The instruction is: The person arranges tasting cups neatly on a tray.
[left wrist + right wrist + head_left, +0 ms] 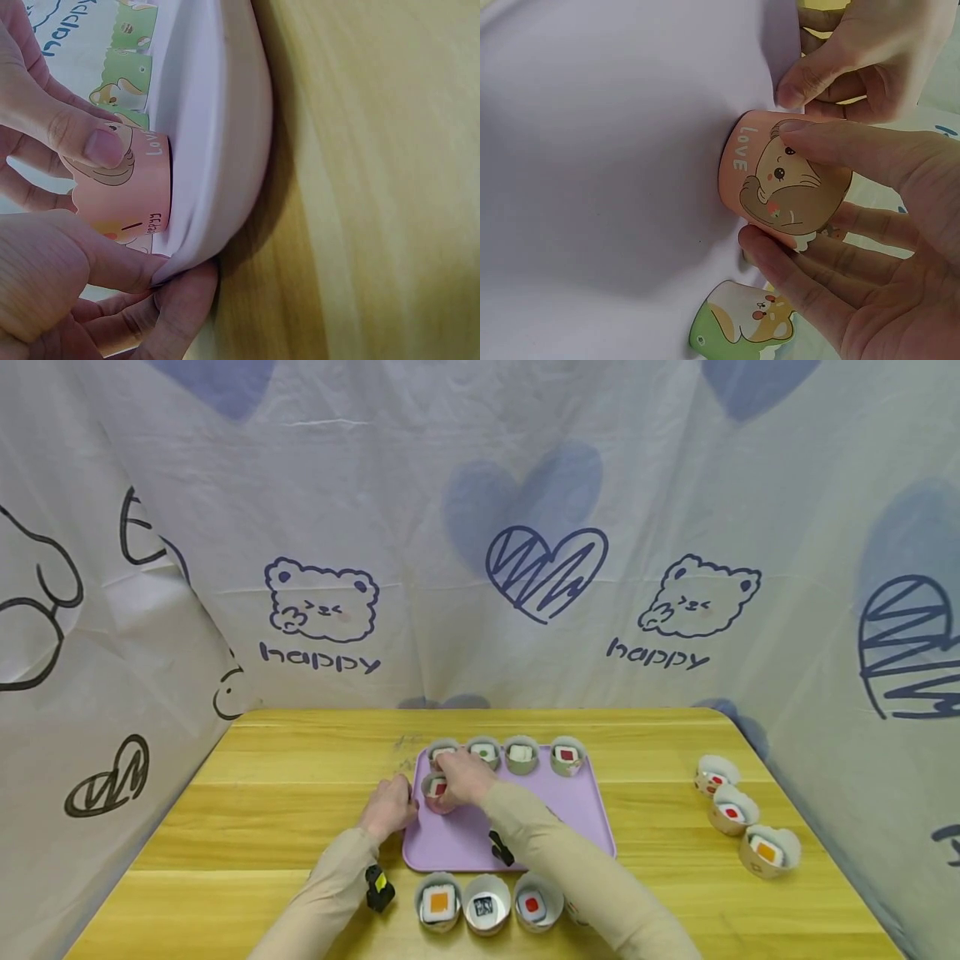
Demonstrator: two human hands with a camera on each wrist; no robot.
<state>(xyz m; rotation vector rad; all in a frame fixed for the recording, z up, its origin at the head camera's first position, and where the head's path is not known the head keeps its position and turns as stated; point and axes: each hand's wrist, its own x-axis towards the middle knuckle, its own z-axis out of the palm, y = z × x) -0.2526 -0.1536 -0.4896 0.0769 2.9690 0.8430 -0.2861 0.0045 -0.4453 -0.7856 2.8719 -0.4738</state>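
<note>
My right hand [467, 777] grips a pink paper baking cup [769, 199] printed with a cartoon girl and "LOVE"; thumb and fingers lie on opposite sides of it. The cup is at the left part of the lilac tray [577, 802], its base close over the tray floor. A white block with a red mark shows inside it in the head view. At the tray's left edge, my left hand [388, 808] pinches the rim between thumb and fingers, right beside the cup. Along the tray's back edge stand several cups, among them a green dog-print cup [739, 322].
Nearer the body, a row of cups stands before the tray, one with an orange-marked block [438, 902]; the right sleeve partly covers the row's end. Three more cups, including an orange-marked one [770, 852], stand at the right of the wooden table [300, 777]. A printed curtain [435, 635] hangs behind.
</note>
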